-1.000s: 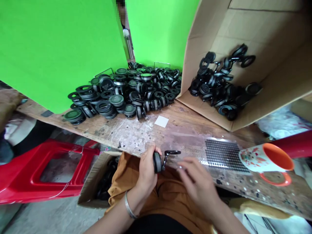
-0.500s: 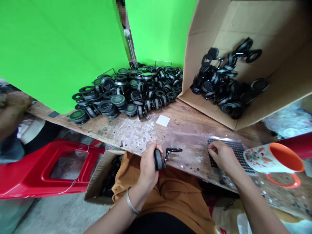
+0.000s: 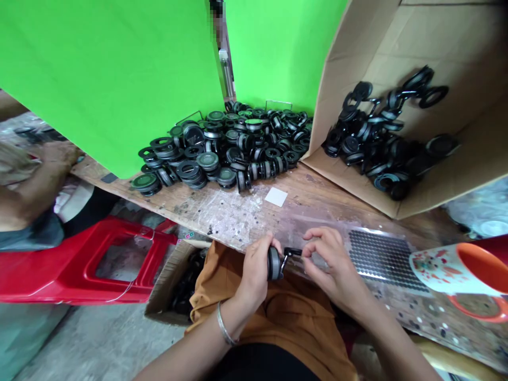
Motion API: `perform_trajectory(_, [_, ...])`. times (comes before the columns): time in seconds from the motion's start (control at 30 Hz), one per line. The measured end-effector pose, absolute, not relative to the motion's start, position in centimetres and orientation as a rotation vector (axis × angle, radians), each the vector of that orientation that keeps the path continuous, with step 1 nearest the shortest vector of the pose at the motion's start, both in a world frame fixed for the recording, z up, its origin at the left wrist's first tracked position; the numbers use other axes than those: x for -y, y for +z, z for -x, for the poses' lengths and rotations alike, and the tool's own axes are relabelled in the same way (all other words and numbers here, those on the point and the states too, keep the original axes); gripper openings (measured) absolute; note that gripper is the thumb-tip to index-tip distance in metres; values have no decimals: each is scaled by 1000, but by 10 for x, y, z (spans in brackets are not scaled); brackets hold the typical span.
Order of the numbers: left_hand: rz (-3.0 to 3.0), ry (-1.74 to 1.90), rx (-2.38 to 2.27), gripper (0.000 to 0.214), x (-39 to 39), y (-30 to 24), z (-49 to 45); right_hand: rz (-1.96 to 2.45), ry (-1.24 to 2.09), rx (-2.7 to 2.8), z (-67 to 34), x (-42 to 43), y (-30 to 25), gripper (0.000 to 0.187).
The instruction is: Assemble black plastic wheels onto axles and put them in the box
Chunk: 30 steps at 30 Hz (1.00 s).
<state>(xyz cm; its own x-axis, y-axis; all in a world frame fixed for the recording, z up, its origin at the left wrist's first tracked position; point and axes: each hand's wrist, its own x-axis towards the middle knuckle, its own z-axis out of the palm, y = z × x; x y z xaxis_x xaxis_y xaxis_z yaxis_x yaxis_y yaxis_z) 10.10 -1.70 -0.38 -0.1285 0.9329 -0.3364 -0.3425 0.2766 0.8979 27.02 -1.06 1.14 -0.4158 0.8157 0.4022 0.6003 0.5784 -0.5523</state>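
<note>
My left hand [image 3: 255, 271] is wrapped around the ribbed round base of a black folding-arm mount [image 3: 273, 263], held over my lap at the table edge. Its short jointed arm points right and ends in a flat ring. At that ring is my right hand [image 3: 332, 264], thumb and index finger bent toward each other by its edge. Anything between those fingertips is too small to make out. Just right of this hand lies a clear sheet with rows of black dots [image 3: 377, 259]. A white square piece [image 3: 276, 197] rests further back on the table.
Many similar mounts [image 3: 207, 161] are heaped against green panels [image 3: 119, 69]. A cardboard box [image 3: 359, 197] with more stands at right, near an orange-and-white mug [image 3: 434, 269]. Below left are a red stool [image 3: 75, 259] and another box [image 3: 159, 304]. Another person's arm [image 3: 35, 190] shows at left.
My right hand has left the dotted sheet and moved left to the mount's ring. My left hand still grips the mount. The view has shifted somewhat left.
</note>
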Motion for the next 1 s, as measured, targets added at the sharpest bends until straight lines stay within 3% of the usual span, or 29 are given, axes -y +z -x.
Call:
perform_trajectory(0.5, [-686, 1258, -1227, 39, 21, 2, -101, 1029, 151, 2382, -253, 6, 7, 7])
perform_trajectory(0.77, [-424, 1309, -1108, 33, 18, -7, -96, 1003, 30, 2206, -247, 28, -16, 40])
perform_trajectory(0.9, [-482, 1254, -1081, 35, 15, -3, -95, 1113, -40, 2218, -246, 39, -22, 47])
perform_trajectory(1.0, [-424, 1226, -1037, 34, 13, -1, -97, 1109, 111, 2201, -254, 42, -21, 48])
